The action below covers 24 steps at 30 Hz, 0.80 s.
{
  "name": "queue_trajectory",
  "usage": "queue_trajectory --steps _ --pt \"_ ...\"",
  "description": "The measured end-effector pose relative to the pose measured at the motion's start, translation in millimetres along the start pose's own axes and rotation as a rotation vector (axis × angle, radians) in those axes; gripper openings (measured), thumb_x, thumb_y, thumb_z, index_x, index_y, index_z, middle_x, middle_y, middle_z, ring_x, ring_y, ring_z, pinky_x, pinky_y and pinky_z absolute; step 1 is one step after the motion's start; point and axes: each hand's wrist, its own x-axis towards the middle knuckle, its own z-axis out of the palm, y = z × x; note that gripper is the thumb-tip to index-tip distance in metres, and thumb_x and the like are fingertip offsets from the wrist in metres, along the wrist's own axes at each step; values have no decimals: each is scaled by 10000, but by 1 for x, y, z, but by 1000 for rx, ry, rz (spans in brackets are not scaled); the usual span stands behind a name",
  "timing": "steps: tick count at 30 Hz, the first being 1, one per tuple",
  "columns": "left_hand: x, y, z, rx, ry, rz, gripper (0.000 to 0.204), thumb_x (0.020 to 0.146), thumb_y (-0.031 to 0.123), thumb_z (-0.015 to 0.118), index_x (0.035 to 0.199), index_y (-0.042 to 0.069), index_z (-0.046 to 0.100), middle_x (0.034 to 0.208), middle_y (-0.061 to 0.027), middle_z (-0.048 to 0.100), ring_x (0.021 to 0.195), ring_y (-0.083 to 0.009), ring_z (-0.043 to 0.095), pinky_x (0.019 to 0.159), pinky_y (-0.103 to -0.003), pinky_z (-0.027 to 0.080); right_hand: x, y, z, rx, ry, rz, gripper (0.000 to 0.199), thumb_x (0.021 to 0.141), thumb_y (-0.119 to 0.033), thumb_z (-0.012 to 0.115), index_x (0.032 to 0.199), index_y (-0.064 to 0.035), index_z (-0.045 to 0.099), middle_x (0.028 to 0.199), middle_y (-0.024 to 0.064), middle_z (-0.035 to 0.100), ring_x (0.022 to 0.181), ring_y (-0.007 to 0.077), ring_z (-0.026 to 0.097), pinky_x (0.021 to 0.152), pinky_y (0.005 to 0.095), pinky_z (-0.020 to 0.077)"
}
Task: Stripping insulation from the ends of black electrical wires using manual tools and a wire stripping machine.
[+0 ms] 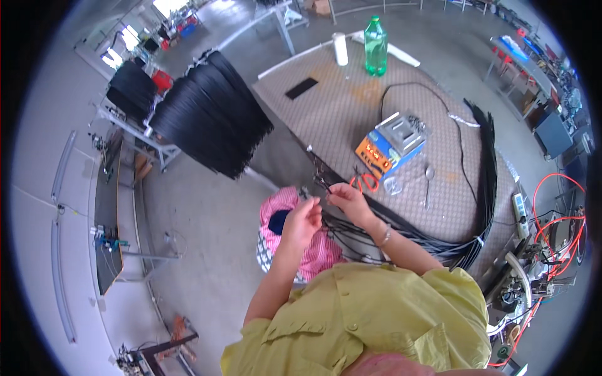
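Yellow-sleeved, we are pinching thin black cables (376, 229) between our left hand (302, 220) and right hand (347, 199); the bundle is trailing rightward along the table (338, 119).

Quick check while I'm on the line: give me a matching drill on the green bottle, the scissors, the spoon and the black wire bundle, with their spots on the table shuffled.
Things:
1. green bottle
2. orange-handled scissors
3. spoon
4. black wire bundle

Places:
A. curving along the table's right edge
B. just beyond the right hand, near the table's front edge
C. upright at the far end of the table, beside a white roll
D. lying flat, right of a small clear round lid, below the orange and blue box

Pairs: 1-C, 2-B, 3-D, 4-A
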Motion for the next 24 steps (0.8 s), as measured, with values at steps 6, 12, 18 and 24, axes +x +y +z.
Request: queue_trajectory --steps 6,12,18,24 --pt "-7 -6 -18 -20 14 -7 129 833 171 575 884 56 605 718 -8 574 595 -100 505 540 -227 413 22 55 -31 -1016 317 -396 180 716 -57 581 894 -35 582 826 90 599 748 251 579 682 349 466" --pt "-11 -17 -41 -74 -11 -55 36 811 105 594 845 95 599 699 -8 575 599 -109 535 555 -242 445 -29 65 -76 -1470 419 -60 98 685 -159 623 765 -117 585 824 74 564 865 252 535 732 414 396" --pt "1 -36 -31 -62 -90 -78 81 820 129 602 771 78 562 654 -3 560 554 -98 525 518 -233 433 -53 84 -117 -1804 295 266 183 717 -215 607 863 -108 582 875 66 577 925 241 518 788 427 344" --pt "2 -40 -25 -54 -100 -93 126 812 169 619 735 90 559 633 -1 551 546 -97 518 501 -228 428 -49 76 -115 -1741 276 305 155 717 -137 521 852 -101 588 930 103 579 932 247 541 796 439 350"
